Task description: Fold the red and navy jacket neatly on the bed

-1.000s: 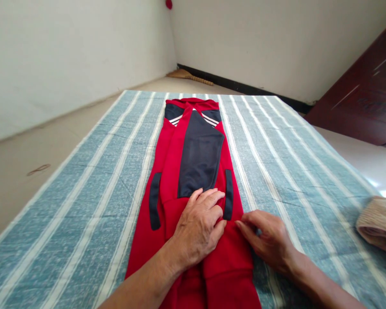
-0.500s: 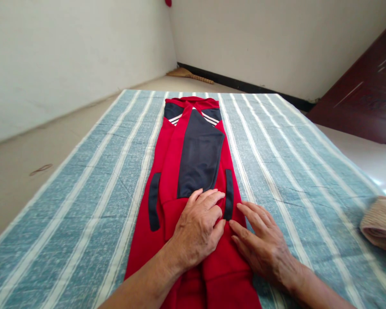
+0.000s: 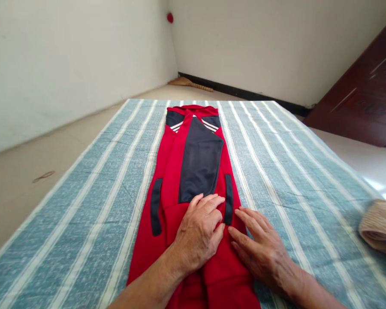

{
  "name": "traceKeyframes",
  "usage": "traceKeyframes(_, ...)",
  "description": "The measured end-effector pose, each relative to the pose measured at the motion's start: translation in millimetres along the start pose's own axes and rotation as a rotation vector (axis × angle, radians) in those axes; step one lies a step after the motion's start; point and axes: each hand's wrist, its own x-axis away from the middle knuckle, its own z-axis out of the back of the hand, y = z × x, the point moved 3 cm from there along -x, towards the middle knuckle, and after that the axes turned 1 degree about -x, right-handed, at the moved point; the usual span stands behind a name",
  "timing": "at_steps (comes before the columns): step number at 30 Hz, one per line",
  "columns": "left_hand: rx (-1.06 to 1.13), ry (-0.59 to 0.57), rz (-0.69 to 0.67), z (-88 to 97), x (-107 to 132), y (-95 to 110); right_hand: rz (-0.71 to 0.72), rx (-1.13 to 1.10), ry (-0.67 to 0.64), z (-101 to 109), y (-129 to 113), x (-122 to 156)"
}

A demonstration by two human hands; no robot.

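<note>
A red and navy jacket [image 3: 201, 167] lies folded into a long strip, its collar at the far end and white stripes at the shoulders. One sleeve is laid lengthwise down its middle, navy panel upward. My left hand [image 3: 199, 231] rests on the cloth just below that panel, fingers slightly bent and lying on the fabric. Against the jacket's right edge, beside the dark pocket trim [image 3: 228, 199], my right hand [image 3: 262, 244] touches the cloth with its fingers stretched out. Neither hand grips anything. The near end of the jacket runs out of view beneath my forearms.
The jacket lies on a blue and white striped cloth [image 3: 93, 189]. A folded beige fabric [image 3: 379, 227] sits at the right edge. Beyond are a broom [image 3: 189, 83] on the floor, a thin loop of cord [image 3: 43, 176] at left and a dark red wooden panel [image 3: 366, 86] at right.
The view has tilted up slightly, so the scene sits a little lower. Both hands stay at almost the same places on the jacket, which keeps its shape.
</note>
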Motion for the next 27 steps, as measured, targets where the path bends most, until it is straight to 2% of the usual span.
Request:
traceKeyframes(5,-0.007,0.011,-0.008,-1.6,1,-2,0.021,0.015,0.020,1,-2,-1)
traceKeyframes(9,0.007,-0.015,0.000,-0.2,1,-2,0.049,-0.059,0.026,3,-7,-2)
traceKeyframes(14,0.132,-0.049,0.038,9.2,0,-1,0.052,-0.102,-0.001,3,-10,-3)
traceKeyframes(20,0.384,0.118,0.086,19.5,-2,-9,0.054,-0.129,0.086,7,-14,2)
traceKeyframes(22,0.381,0.142,0.065,18.8,-2,-11,0.066,-0.131,0.108,9,-17,5)
traceKeyframes(27,0.251,0.108,-0.010,12.2,1,-11,0.112,-0.124,0.143,13,-32,8)
